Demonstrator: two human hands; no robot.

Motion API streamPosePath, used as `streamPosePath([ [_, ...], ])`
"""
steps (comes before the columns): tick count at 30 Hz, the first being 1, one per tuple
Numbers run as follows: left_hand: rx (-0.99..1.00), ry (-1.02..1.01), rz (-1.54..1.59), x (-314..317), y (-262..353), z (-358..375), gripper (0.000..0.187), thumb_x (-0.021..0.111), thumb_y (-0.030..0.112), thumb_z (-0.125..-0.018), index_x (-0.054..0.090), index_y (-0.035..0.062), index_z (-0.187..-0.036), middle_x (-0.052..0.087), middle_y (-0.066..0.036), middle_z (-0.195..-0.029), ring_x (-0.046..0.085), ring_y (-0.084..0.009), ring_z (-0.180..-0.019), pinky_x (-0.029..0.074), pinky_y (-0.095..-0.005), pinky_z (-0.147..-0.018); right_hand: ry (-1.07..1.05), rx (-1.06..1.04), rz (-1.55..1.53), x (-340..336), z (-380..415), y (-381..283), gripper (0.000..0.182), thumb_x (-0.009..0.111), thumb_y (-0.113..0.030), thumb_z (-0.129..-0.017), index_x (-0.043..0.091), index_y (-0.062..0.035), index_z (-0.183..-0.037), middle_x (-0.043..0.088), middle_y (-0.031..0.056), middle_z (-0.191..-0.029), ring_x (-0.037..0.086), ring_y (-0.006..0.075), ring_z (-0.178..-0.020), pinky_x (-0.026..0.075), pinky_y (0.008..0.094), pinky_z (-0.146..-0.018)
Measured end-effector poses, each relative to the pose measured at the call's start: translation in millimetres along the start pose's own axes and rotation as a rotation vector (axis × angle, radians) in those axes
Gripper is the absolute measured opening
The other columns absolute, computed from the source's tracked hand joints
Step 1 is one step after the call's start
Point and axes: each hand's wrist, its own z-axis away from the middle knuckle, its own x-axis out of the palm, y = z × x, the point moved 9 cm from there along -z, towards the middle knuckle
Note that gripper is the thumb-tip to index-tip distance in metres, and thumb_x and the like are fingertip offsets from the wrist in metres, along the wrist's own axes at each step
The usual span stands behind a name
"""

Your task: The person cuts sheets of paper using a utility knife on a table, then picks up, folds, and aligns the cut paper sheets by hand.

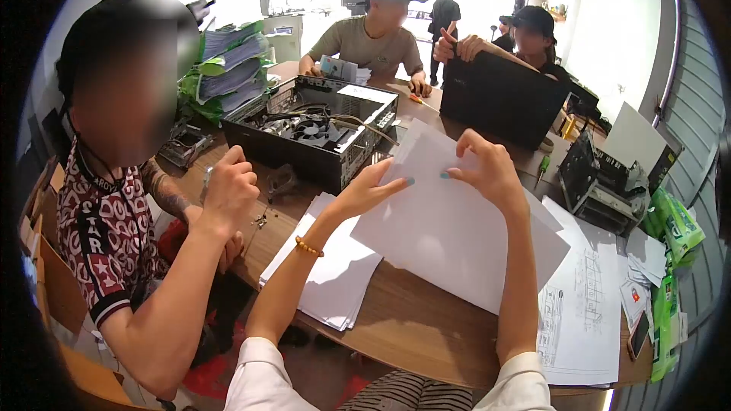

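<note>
Both of my hands hold a large white paper sheet, tilted up off the wooden table. My left hand (pixel 375 189) pinches its left edge, thumb pointing right; a beaded bracelet is on that wrist. My right hand (pixel 487 166) grips the upper right part, fingers curled over and thumb on the face of the white sheet (pixel 449 236). Under my left forearm lies a stack of white paper (pixel 335 289). To the right of my right forearm is a printed drawing sheet (pixel 582 297). Beyond my left hand stands an open computer case (pixel 304 125) with a fan inside.
A co-worker (pixel 114 183) sits at the left, forearm raised near my left arm. Two people sit across the wooden table (pixel 411 327), one holding a black panel (pixel 499 99). A screwdriver (pixel 543 167), metal parts (pixel 601 183), a phone (pixel 638 335) and green packages (pixel 674 228) are at the right.
</note>
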Motion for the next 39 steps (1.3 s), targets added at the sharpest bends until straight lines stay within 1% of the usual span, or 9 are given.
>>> streamPosePath([
  [1, 0.058, 0.052, -0.039, -2.6, 7.2, -0.2, 0.028, 0.056, 0.02, -0.089, 0.055, -0.0014, -0.107, 0.059, -0.004, -0.09, 0.051, -0.007, -0.081, 0.045, -0.0254, -0.069, 0.023, -0.038, -0.042, 0.4, -0.6, -4.3, 0.043, 0.078, -0.013, -0.063, 0.043, -0.0055, -0.088, 0.061, 0.0169, -0.07, 0.062, 0.0311, -0.068, 0.046, 0.0326, -0.062],
  [6, 0.004, 0.109, -0.025, -12.7, 3.3, 8.5, 0.025, 0.05, 0.02, -0.093, 0.059, -0.0033, -0.09, 0.056, 0.004, -0.071, 0.048, 0.0007, -0.06, 0.041, -0.0165, -0.05, 0.037, 0.032, -0.035, -18.1, 2.8, -18.0, 0.043, 0.077, -0.016, -0.065, 0.049, -0.0077, -0.096, 0.063, 0.0165, -0.075, 0.064, 0.0291, -0.075, 0.048, 0.0354, -0.066],
  [9, 0.066, 0.257, -0.128, -19.5, 20.7, 14.1, 0.035, 0.045, 0.027, -0.095, 0.054, 0.0003, -0.074, 0.043, 0.009, -0.058, 0.033, 0.0025, -0.051, 0.025, -0.0159, -0.041, -0.023, -0.006, 0.008, -27.5, 9.7, -1.4, 0.036, 0.076, -0.019, -0.067, 0.057, -0.0074, -0.096, 0.066, 0.0149, -0.079, 0.066, 0.0274, -0.077, 0.05, 0.0353, -0.068],
  [10, 0.059, 0.254, -0.131, -22.8, 16.3, 14.4, 0.035, 0.045, 0.027, -0.095, 0.054, 0.0003, -0.074, 0.043, 0.009, -0.058, 0.033, 0.0025, -0.051, 0.025, -0.0159, -0.041, -0.066, -0.068, 0.042, -29.7, 13.1, 1.8, 0.032, 0.075, -0.018, -0.068, 0.061, -0.0069, -0.094, 0.066, 0.0143, -0.08, 0.066, 0.0259, -0.076, 0.051, 0.0338, -0.068],
  [11, 0.032, 0.236, -0.131, -27.3, 12.3, 14.3, 0.031, 0.046, 0.025, -0.095, 0.057, -0.0001, -0.079, 0.044, 0.009, -0.059, 0.034, 0.002, -0.052, 0.026, -0.0166, -0.042, -0.126, -0.004, -0.013, -35.0, 16.3, 5.1, 0.015, 0.071, -0.012, -0.071, 0.067, -0.0051, -0.084, 0.067, 0.0123, -0.08, 0.066, 0.0229, -0.072, 0.051, 0.0303, -0.066],
  [14, 0.039, 0.214, -0.112, -23.2, 16.9, 15.3, 0.027, 0.049, 0.023, -0.094, 0.06, -0.0011, -0.087, 0.047, 0.008, -0.062, 0.035, 0.0014, -0.055, 0.028, -0.0172, -0.044, -0.195, 0.034, -0.127, -34.4, 16.6, 17.2, 0.006, 0.068, -0.006, -0.072, 0.067, -0.0034, -0.077, 0.067, 0.0115, -0.077, 0.065, 0.0196, -0.069, 0.051, 0.0282, -0.065],
  [21, 0.127, 0.247, -0.176, -14.4, 27.3, 17.0, 0.025, 0.051, 0.019, -0.092, 0.06, -0.0039, -0.1, 0.049, 0.006, -0.065, 0.036, 0.0003, -0.057, 0.03, -0.0172, -0.046, -0.172, 0.007, -0.078, -22.1, 10.9, 29.8, 0.007, 0.063, -0.003, -0.075, 0.067, -0.001, -0.081, 0.066, 0.0133, -0.076, 0.065, 0.0206, -0.066, 0.051, 0.0292, -0.066],
  [30, 0.084, 0.247, -0.213, -12.4, 23.3, 18.4, 0.023, 0.05, 0.016, -0.093, 0.059, -0.005, -0.092, 0.035, 0.007, -0.059, 0.027, -0.001, -0.055, 0.022, -0.0194, -0.044, -0.177, 0.015, -0.066, -24.8, 11.1, 30.4, 0.007, 0.066, -0.006, -0.074, 0.066, -0.0012, -0.079, 0.066, 0.0137, -0.075, 0.064, 0.0217, -0.065, 0.051, 0.031, -0.066],
  [39, 0.108, 0.219, -0.229, -7.1, 27.4, 19.2, 0.021, 0.047, 0.015, -0.094, 0.056, -0.004, -0.091, 0.032, 0.007, -0.058, 0.025, -0.0016, -0.055, 0.022, -0.0205, -0.044, -0.153, 0.025, -0.031, -27.2, 11.8, 30.7, 0.008, 0.067, -0.008, -0.074, 0.065, -0.0014, -0.077, 0.065, 0.0131, -0.076, 0.064, 0.022, -0.069, 0.05, 0.0319, -0.066],
])
